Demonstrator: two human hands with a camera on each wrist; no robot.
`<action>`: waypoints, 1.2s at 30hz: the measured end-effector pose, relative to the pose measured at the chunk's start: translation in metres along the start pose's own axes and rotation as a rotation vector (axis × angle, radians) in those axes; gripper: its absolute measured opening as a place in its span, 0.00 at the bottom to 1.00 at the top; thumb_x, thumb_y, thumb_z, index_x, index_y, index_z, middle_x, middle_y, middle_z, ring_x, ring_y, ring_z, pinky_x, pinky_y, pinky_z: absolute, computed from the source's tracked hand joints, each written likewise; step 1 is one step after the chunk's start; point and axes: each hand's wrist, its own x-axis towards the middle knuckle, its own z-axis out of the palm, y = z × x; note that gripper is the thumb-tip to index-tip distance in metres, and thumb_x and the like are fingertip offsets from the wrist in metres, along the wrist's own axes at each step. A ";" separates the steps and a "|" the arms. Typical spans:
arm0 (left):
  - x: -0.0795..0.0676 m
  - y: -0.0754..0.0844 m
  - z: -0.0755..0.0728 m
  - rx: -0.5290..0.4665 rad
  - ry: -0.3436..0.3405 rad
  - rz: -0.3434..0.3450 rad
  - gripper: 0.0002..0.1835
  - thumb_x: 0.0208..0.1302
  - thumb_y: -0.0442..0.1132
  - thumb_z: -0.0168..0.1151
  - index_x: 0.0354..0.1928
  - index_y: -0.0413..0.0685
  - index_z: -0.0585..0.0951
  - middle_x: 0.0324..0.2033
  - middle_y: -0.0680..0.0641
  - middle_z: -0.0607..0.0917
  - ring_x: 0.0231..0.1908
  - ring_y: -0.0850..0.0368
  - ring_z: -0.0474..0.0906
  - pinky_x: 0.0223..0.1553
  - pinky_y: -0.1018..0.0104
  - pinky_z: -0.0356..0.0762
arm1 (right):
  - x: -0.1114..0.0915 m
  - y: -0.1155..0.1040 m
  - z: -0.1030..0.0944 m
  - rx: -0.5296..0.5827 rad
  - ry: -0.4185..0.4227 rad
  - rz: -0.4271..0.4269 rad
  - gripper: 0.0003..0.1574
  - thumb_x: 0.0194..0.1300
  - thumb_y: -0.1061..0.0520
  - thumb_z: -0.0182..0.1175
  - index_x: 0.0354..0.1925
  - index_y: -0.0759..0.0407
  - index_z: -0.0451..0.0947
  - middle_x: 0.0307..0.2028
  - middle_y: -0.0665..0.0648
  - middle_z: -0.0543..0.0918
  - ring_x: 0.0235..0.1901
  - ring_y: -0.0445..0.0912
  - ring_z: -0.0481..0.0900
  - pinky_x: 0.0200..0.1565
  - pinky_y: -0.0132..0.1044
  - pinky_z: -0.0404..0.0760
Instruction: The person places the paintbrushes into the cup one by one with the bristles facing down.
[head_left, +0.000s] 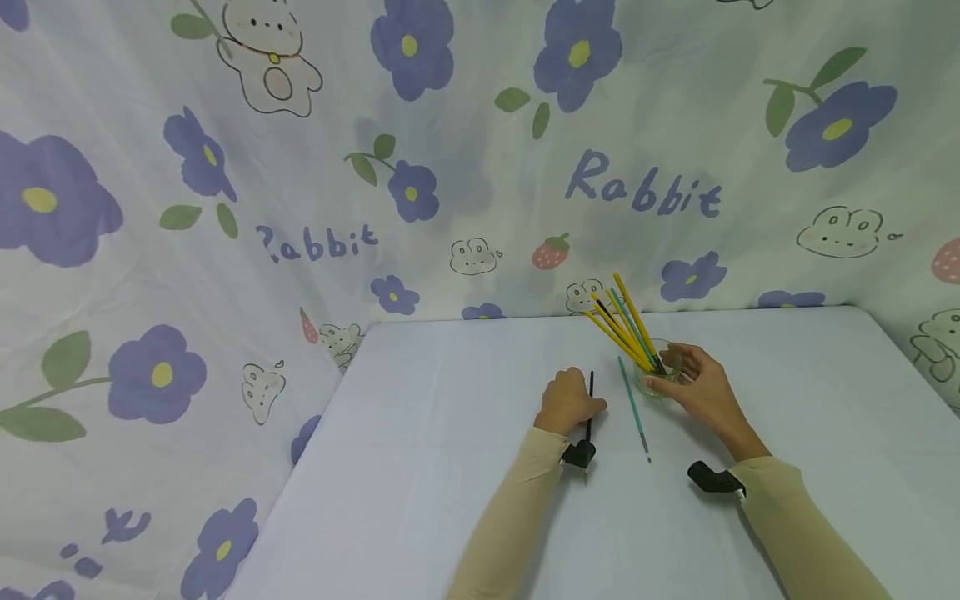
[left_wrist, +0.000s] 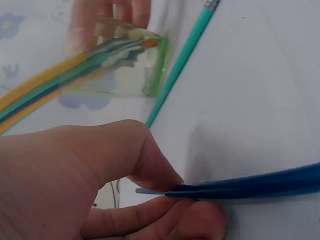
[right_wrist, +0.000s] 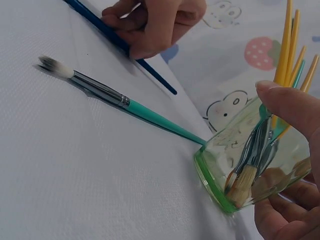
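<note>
My right hand (head_left: 701, 392) grips a clear glass cup (right_wrist: 215, 175) with a greenish base. Several paintbrushes (head_left: 626, 329) with yellow, teal and dark handles lean in it, bristles down. My left hand (head_left: 567, 402) pinches a dark blue paintbrush (left_wrist: 250, 184) between thumb and fingers, its handle end pointing toward the back of the table. Between the two hands a teal paintbrush (head_left: 634, 408) lies on the white table, its pale bristles (right_wrist: 57, 68) toward the front. In the left wrist view, the blue brush's bristles are out of frame.
The white tabletop (head_left: 420, 433) spreads around both hands. Behind it hangs a curtain (head_left: 480, 192) printed with purple flowers, rabbits and strawberries. A black wrist camera (head_left: 712, 478) sits at the right cuff, another black camera (head_left: 579, 454) at the left cuff.
</note>
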 end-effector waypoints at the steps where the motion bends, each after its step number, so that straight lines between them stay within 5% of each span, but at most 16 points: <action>1: 0.000 -0.003 -0.001 -0.021 -0.015 0.012 0.16 0.58 0.45 0.75 0.25 0.41 0.81 0.14 0.48 0.80 0.12 0.59 0.74 0.14 0.70 0.69 | 0.000 0.000 0.000 -0.002 0.000 0.002 0.59 0.62 0.40 0.74 0.77 0.65 0.58 0.71 0.71 0.71 0.73 0.68 0.67 0.72 0.61 0.69; 6: 0.003 -0.018 -0.005 -0.205 -0.096 0.040 0.16 0.61 0.43 0.72 0.18 0.43 0.86 0.10 0.50 0.83 0.14 0.59 0.78 0.18 0.72 0.71 | 0.000 0.000 -0.001 -0.010 -0.003 0.002 0.59 0.63 0.39 0.73 0.77 0.65 0.58 0.71 0.70 0.72 0.73 0.67 0.68 0.72 0.59 0.69; 12: 0.007 -0.032 -0.014 -0.431 -0.110 0.052 0.10 0.63 0.41 0.70 0.32 0.41 0.90 0.19 0.47 0.89 0.20 0.59 0.85 0.27 0.71 0.83 | -0.001 0.000 0.000 -0.010 -0.003 -0.002 0.58 0.63 0.40 0.74 0.76 0.65 0.58 0.70 0.70 0.73 0.73 0.67 0.69 0.71 0.58 0.70; 21: 0.012 -0.038 -0.032 -0.898 -0.135 0.054 0.07 0.63 0.33 0.65 0.41 0.36 0.85 0.28 0.42 0.90 0.25 0.57 0.88 0.36 0.64 0.92 | 0.000 0.002 -0.001 -0.013 -0.008 -0.010 0.58 0.63 0.40 0.73 0.77 0.65 0.58 0.70 0.70 0.72 0.73 0.68 0.67 0.72 0.60 0.69; 36: 0.011 -0.036 -0.038 -1.125 -0.049 0.130 0.02 0.63 0.30 0.64 0.36 0.38 0.81 0.27 0.45 0.90 0.26 0.57 0.89 0.37 0.64 0.92 | -0.001 0.001 -0.001 -0.012 -0.013 -0.008 0.59 0.63 0.40 0.73 0.77 0.65 0.57 0.70 0.70 0.72 0.73 0.68 0.67 0.72 0.60 0.69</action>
